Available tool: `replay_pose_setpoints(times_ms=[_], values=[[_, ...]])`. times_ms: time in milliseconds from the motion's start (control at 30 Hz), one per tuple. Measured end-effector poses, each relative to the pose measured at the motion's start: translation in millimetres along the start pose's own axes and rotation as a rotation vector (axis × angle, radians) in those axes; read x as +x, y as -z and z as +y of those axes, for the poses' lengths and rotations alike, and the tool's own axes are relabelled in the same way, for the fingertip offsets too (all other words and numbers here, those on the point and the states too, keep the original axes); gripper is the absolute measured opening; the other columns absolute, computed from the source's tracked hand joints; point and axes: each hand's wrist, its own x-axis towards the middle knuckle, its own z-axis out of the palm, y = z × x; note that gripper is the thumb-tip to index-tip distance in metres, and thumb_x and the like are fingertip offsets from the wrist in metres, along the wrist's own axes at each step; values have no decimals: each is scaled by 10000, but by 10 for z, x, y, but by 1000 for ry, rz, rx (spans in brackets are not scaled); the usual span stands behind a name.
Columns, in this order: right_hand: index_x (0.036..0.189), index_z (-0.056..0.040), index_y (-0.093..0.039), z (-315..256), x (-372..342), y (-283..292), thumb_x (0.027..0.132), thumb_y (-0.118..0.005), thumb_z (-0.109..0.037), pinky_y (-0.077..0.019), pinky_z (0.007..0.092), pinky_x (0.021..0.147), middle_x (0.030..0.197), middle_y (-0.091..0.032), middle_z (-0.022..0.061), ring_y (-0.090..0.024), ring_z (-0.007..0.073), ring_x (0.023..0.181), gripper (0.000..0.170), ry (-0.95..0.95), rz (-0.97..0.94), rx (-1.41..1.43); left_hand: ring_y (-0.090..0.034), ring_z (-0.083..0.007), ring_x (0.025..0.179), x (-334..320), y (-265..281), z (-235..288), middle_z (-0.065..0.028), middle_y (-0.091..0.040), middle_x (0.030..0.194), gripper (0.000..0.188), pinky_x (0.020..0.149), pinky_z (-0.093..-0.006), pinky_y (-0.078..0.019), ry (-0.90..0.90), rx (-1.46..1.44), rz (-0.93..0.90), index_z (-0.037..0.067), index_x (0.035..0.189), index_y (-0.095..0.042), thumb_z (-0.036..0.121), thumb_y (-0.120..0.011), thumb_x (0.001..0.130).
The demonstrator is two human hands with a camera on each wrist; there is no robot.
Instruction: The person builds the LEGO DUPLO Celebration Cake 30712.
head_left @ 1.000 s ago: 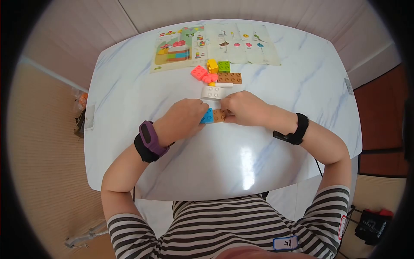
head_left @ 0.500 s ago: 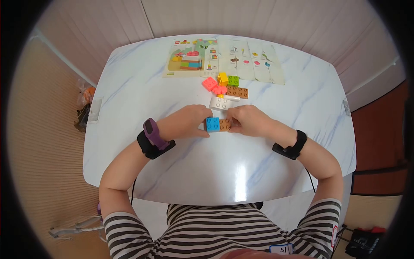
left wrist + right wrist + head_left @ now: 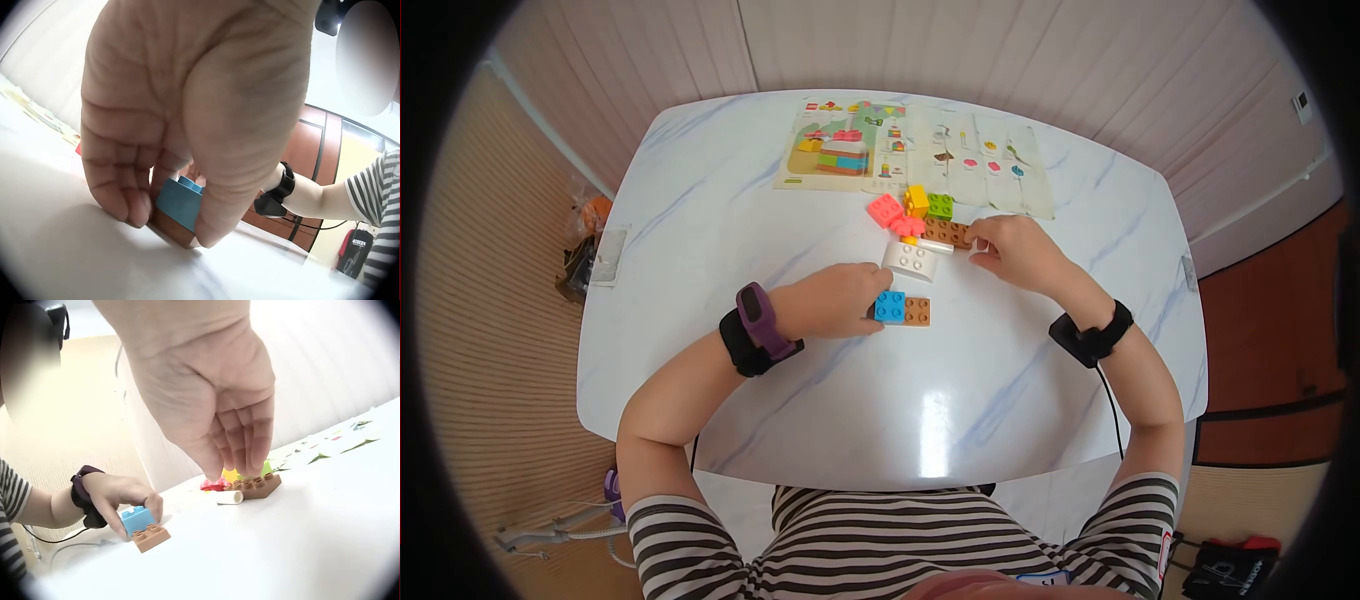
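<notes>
Pinching left hand (image 3: 835, 300): blue brick (image 3: 890, 306) on brown base (image 3: 918, 312).
Right hand (image 3: 1022, 258): thumb spread, at long brown brick (image 3: 945, 232).
Between hands: white brick (image 3: 911, 261).
Beyond left: pink brick (image 3: 886, 210).

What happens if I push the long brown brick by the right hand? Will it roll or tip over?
The long brown brick probably won't roll, because its sides look flat. It seems unlikely to tip, since it lies low and wide on the table. It might slide easily, because the table looks shiny.
</notes>
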Motion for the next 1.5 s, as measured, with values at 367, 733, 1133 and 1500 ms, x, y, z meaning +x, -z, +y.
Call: replay_pose_setpoints(times_ms=[367,733,1133,1500], values=[[1030,-13,-610,145,500,-115,747,-686,-130,-496,378,776,995,-619,140,-614,303,886,315,-113,83,-69,-559,-348,839,-3,-71,-50,-198,-533,878,328,742,-398,-463,8,16,11,-26,925,-451,176,-656,769],[1042,-31,-614,235,449,-102,767,-675,-153,-492,381,779,983,-608,131,-608,298,900,307,-128,40,-87,-574,-349,829,17,-79,-42,-211,-541,871,330,736,-394,-481,3,52,-5,-53,928,-449,157,-649,770],[1041,-55,-613,185,378,-101,763,-671,-126,-498,374,758,960,-610,117,-609,293,883,292,-52,60,-98,-600,-357,817,103,-41,-32,-228,-574,860,367,728,-400,-499,60,41,-64,-76,951,-443,175,-649,779],[1033,-69,-610,193,221,-25,758,-677,-104,-500,348,738,976,-606,97,-620,261,837,284,-43,16,-99,-592,-362,818,98,20,-44,-225,-570,835,357,723,-399,-480,76,-33,-99,-62,941,-426,178,-641,785]])
